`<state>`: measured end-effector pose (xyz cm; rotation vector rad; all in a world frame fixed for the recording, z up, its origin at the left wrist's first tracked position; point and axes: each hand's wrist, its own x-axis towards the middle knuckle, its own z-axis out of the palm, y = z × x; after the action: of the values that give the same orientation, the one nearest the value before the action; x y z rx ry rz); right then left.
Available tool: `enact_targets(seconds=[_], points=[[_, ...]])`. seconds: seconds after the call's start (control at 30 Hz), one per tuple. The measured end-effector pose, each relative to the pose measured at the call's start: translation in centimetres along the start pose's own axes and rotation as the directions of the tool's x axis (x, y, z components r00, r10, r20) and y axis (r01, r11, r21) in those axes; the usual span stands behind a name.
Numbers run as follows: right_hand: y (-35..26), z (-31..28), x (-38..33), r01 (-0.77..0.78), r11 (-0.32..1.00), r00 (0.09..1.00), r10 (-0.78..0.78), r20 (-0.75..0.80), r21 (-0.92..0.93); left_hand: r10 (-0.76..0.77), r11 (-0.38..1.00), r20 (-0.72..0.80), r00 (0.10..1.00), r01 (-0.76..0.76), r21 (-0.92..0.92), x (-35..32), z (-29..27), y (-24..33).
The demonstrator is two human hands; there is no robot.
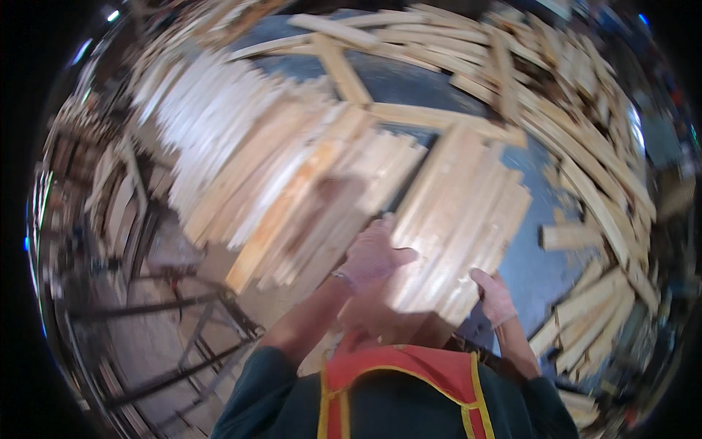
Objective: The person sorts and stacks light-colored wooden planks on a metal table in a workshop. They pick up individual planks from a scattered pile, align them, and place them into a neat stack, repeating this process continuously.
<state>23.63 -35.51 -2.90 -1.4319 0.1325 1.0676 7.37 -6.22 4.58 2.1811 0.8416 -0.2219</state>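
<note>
At the near edge of the worktable, the person's left hand (371, 256) and right hand (495, 298) grasp a batch of pale wooden slats (461, 212) from its two sides, thumbs over the top; the fingers of the right hand are largely hidden. The batch lies between them, slats side by side, far ends uneven — whether it is lifted clear of the surface I cannot tell. Just left, across a dark gap, a long row of slats (292, 175) is already laid closely together, one orange-toned strip among them. Beyond both, a crosswise slat (446, 121) spans the blue-grey tabletop (541, 252). Farther out, loose slats (592, 197) curve along the right and far sides, overlapping at mixed angles. As to progress, I judge the work well under way: the row looks gathered, the held batch is not yet against it, and the loose slats — a good many — remain unsorted.
</note>
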Motion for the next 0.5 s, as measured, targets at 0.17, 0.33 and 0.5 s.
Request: enact_targets(seconds=[0.17,0.33,0.5], points=[[-5.5,5.8,3.0,0.192,0.974,0.981,-0.190,0.035,-0.123,-0.022,0.999,-0.147,0.989,0.017,-0.036,-0.7,-8.7,0.4],[-14.6,20.0,4.7,0.323,0.889,0.935,-0.249,0.251,-0.323,-0.127,0.988,-0.230,0.965,0.101,-0.121,-0.2,-19.9,-6.3],[-18.3,37.2,6.8,0.421,0.857,0.869,-0.287,0.403,-0.296,-0.044,0.835,-0.300,0.953,-0.130,-0.535,0.5,-33.3,-17.2]])
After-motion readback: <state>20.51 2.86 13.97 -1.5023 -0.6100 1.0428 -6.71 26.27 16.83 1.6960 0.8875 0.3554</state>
